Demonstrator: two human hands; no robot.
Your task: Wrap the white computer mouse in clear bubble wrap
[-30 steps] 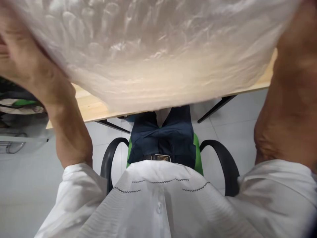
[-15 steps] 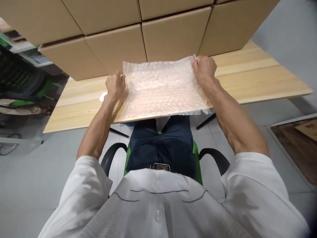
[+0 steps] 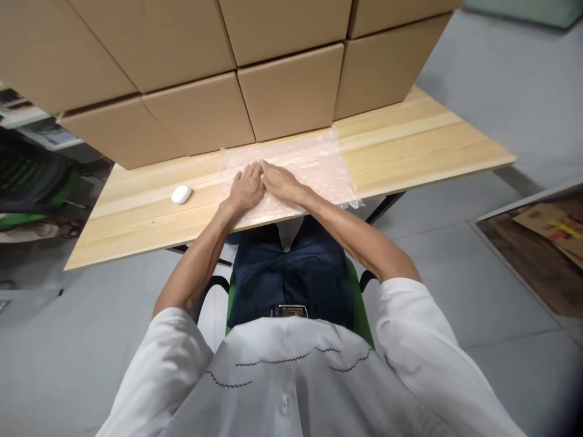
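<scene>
- Plastic sheet (image 3: 319, 155): flat on the table (image 3: 432, 149), just in front of the boxes (image 3: 291, 94), near corner at the front edge.
- Left hand (image 3: 247, 188): fingers extended, palm down on it, gripping nothing.
- Right hand (image 3: 280, 182): fingers straight, meeting the left's, no grip.
- We'd press lightly, evenly, outward (hard shoves probably ruck it).
- White object (image 3: 181, 194): left of sheet, apart.

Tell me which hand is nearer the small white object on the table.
Left. The left hand rests on the plastic sheet, right of the white object; the right hand is farther right, touching the left.
</scene>
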